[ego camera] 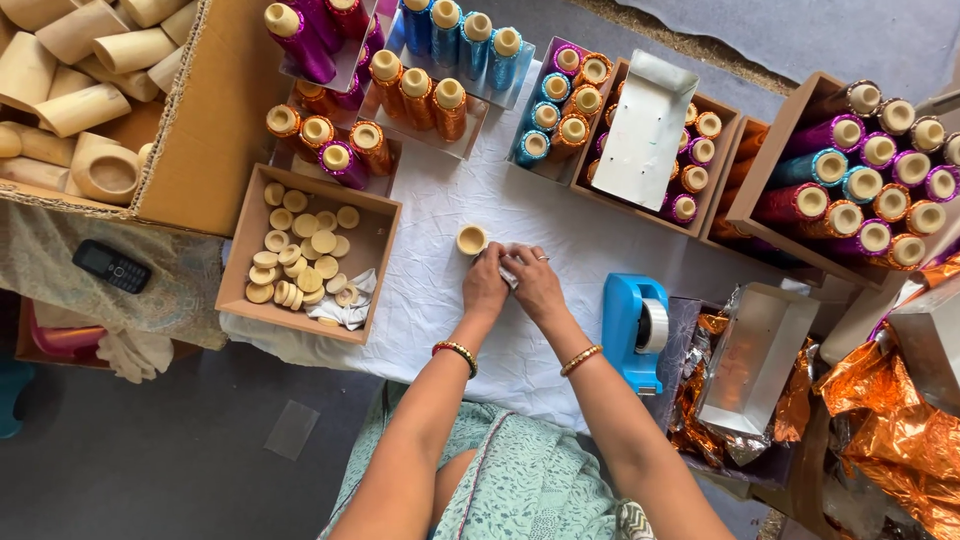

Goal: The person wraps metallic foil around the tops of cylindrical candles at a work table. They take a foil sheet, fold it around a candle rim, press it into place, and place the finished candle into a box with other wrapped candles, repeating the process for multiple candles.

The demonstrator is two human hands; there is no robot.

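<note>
Both hands, left hand (485, 283) and right hand (536, 282), pinch a small silvery foil piece (510, 268) closed on the white-clothed desk (430, 290); it might tear, beside 1 cream plastic cup-shaped spool end (471, 240).

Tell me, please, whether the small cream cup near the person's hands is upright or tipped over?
Upright. The cream cup stands on the white cloth with its round open mouth facing the camera, just beside the left hand.

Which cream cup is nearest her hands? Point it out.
The lone upright cream cup on the white cloth, just beside the left hand. The others sit in the cardboard boxes.
</note>
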